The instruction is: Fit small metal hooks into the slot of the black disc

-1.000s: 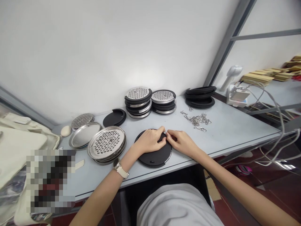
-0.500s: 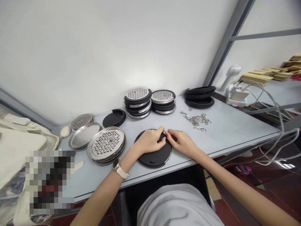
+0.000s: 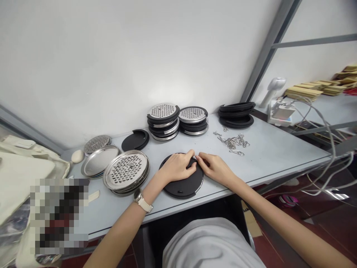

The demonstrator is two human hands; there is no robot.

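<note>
A round black cover point(image 3: 182, 190) lies flat on the table close to the front edge, with a thin silver rim showing on its right side. Bent over its top is my left hand point(image 3: 178, 166), fingers closed on the cover's far right edge. My right hand point(image 3: 214, 167) is pinched at that same edge, its fingertips nearly meeting the left ones. Between them shows a small shiny metal piece point(image 3: 195, 157), mostly hidden by the fingers. Right of the hands lies a loose heap of silver metal hooks point(image 3: 234, 142).
Perforated round metal grater plates point(image 3: 126, 169) and a plain metal dish point(image 3: 100, 160) sit at left. Stacks of black-rimmed graters point(image 3: 164, 111) stand by the wall, beside a single black cover point(image 3: 135, 140). More black rings point(image 3: 237, 121) are at back right; white cables point(image 3: 331, 137) hang beyond.
</note>
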